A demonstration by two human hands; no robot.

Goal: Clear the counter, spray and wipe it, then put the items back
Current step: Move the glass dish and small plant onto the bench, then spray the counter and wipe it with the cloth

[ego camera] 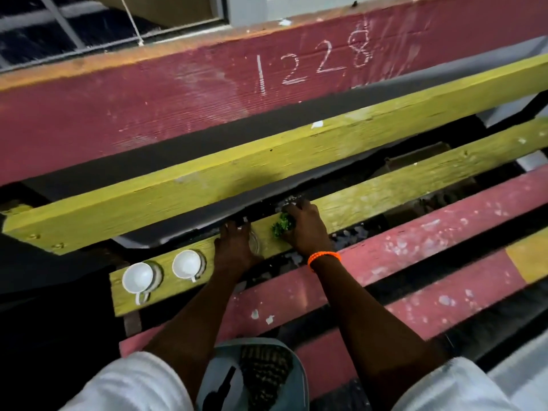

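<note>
The one camera sits on my head, looking forward and steeply down past my chest and both forearms. It tilts, so the yellow plank [370, 200] under my hands runs slantwise, lower left to upper right. The plank's near edge lies at arm's reach; the red board [148, 108] chalked 1228 fills the far side. No second view overlaps.

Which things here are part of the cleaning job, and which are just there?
Part of the job:
- two white cups
- glass under left hand
- green thing in right hand
- yellow plank

Just there:
- chalked red board
- orange wristband
</note>
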